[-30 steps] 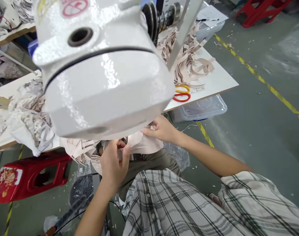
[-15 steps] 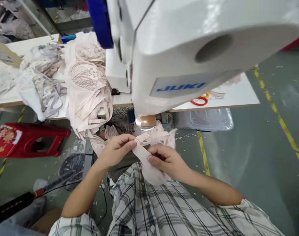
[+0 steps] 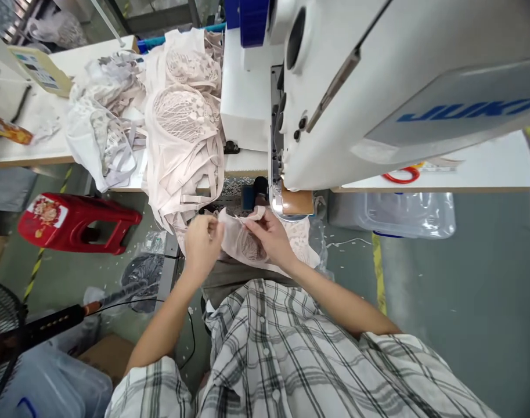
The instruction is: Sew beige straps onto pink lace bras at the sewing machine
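Note:
A pale pink lace bra (image 3: 234,241) lies spread over my lap, just below the sewing machine's small work plate (image 3: 297,203). My right hand (image 3: 271,237) pinches its upper edge between thumb and fingers, beside a lace cup. At the bra's left edge is my left hand (image 3: 201,244), its fingers curled in and the thumb close to the fabric. What those fingers hold, if anything, is hidden. More pale pink lace (image 3: 302,238) hangs to the right of my right hand.
The white sewing machine (image 3: 343,133) looms close above on the right. A pile of pink bras (image 3: 181,128) drapes over the table edge beside whiter ones (image 3: 99,128). Red-handled scissors (image 3: 401,175) lie on the right tabletop. A red stool (image 3: 79,223) and clear plastic bin (image 3: 408,215) stand lower down.
The pink band stretched between both hands has been lowered, and the bra now lies with a cup showing. My hands have moved up and slightly left; the view has shifted left.

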Tool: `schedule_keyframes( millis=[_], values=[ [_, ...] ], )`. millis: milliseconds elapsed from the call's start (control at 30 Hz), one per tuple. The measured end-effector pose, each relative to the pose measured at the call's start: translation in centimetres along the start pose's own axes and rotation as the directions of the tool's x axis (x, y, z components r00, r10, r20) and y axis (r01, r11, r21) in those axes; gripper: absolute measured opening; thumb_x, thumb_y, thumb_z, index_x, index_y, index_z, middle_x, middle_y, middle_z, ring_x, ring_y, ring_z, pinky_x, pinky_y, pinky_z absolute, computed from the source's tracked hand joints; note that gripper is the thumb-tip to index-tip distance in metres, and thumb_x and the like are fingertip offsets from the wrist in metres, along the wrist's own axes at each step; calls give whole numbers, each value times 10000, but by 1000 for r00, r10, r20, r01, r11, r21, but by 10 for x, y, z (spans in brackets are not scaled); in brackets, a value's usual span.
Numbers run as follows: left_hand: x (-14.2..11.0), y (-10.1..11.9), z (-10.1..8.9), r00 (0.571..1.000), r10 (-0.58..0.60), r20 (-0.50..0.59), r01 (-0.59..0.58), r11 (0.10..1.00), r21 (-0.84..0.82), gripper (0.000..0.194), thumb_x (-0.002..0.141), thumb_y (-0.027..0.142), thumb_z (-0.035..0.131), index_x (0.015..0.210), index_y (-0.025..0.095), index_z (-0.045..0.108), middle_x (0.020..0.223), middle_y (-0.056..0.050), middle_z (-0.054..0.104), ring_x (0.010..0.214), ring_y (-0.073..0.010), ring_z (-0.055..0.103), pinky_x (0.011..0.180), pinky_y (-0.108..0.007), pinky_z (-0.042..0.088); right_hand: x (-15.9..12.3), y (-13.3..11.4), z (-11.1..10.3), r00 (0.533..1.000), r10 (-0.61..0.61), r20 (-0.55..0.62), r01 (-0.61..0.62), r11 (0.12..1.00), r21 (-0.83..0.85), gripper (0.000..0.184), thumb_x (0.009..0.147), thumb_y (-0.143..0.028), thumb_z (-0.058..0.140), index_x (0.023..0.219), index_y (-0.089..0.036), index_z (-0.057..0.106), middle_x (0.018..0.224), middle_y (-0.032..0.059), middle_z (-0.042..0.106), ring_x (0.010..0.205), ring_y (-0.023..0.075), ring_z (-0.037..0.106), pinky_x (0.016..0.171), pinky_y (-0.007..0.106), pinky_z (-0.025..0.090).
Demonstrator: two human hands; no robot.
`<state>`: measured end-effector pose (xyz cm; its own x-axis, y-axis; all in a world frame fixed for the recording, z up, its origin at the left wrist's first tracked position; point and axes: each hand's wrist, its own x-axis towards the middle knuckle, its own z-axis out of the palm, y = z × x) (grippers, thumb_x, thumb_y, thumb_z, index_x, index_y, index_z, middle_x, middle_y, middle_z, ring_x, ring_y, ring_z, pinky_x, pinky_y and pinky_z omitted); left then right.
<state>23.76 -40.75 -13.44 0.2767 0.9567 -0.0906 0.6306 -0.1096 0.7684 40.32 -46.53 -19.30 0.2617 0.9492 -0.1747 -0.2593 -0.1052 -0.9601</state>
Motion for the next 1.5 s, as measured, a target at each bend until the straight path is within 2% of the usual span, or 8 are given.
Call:
schedule_keyframes(
  millis=[133, 267, 500, 867, 1000, 1167, 1267, 1500],
  values=[
    [-7, -5, 41, 959, -109, 261, 202, 911, -359, 344, 874, 473, 591, 935, 151, 692, 822, -50, 704, 762, -174, 634, 703, -272, 503, -11, 15, -14, 956, -285, 71, 287, 852, -437, 144, 911, -378, 607, 935, -243, 653, 1020, 60, 670, 1001, 232, 631, 899, 421, 530],
    [-9, 5, 50, 979, -117, 168, 174, 909, -380, 299, 899, 423, 561, 951, 159, 690, 890, -50, 710, 830, -167, 629, 757, -258, 496, -19, 10, -33, 888, -384, 252, 457, 688, -564, 140, 909, -351, 610, 908, -234, 685, 945, 68, 681, 887, 215, 637, 775, 369, 540],
    [-19, 27, 40, 978, -22, 206, 89, 943, -322, 304, 924, 428, 564, 1038, 198, 726, 871, -29, 710, 764, -156, 604, 672, -232, 465, -22, -25, -48, 905, -351, 240, 410, 572, -710, 364, 963, -429, 548, 1251, -234, 654, 909, 43, 737, 623, 141, 593, 637, 292, 519],
    [-11, 41, 64, 968, -2, 250, 55, 977, -205, 327, 958, 433, 475, 877, 189, 677, 832, -14, 676, 856, -179, 604, 777, -253, 459, -25, -12, -56, 815, -527, 242, 521, 484, -703, 250, 980, -326, 539, 973, -222, 767, 975, 46, 777, 902, 163, 711, 810, 286, 575],
    [5, 42, 71, 959, -58, 277, 106, 982, -159, 375, 922, 522, 506, 814, 192, 648, 744, -7, 652, 741, -180, 589, 695, -262, 458, -10, -22, -109, 797, -470, 380, 576, 402, -712, 267, 982, -335, 502, 1116, -272, 725, 1116, 29, 746, 1046, 161, 687, 895, 300, 569],
    [6, 43, 67, 958, 120, 261, -136, 990, 42, 355, 903, 489, 490, 694, 228, 610, 601, -10, 608, 601, -197, 568, 586, -285, 418, 45, -86, -242, 933, -356, -58, 2, 168, -986, 416, 999, -148, 334, 1320, -195, 594, 1166, 111, 696, 1093, 194, 635, 975, 370, 497],
    [3, 38, 65, 930, 111, 349, -128, 991, 28, 349, 888, 529, 503, 788, 242, 672, 660, -26, 676, 642, -232, 641, 612, -311, 474, 80, -129, -293, 944, -325, -53, -33, 69, -997, 368, 953, -151, 466, 1292, -96, 600, 1127, 186, 681, 1038, 242, 638, 919, 358, 485],
    [9, 49, 52, 929, 41, 367, -7, 996, -93, 421, 866, 558, 542, 959, 191, 727, 894, -84, 762, 918, -293, 696, 781, -364, 532, 37, -141, -294, 980, -181, 80, 84, 14, -996, 361, 905, -237, 593, 1249, -130, 617, 1123, 170, 685, 938, 260, 680, 785, 329, 504]
  ],
)
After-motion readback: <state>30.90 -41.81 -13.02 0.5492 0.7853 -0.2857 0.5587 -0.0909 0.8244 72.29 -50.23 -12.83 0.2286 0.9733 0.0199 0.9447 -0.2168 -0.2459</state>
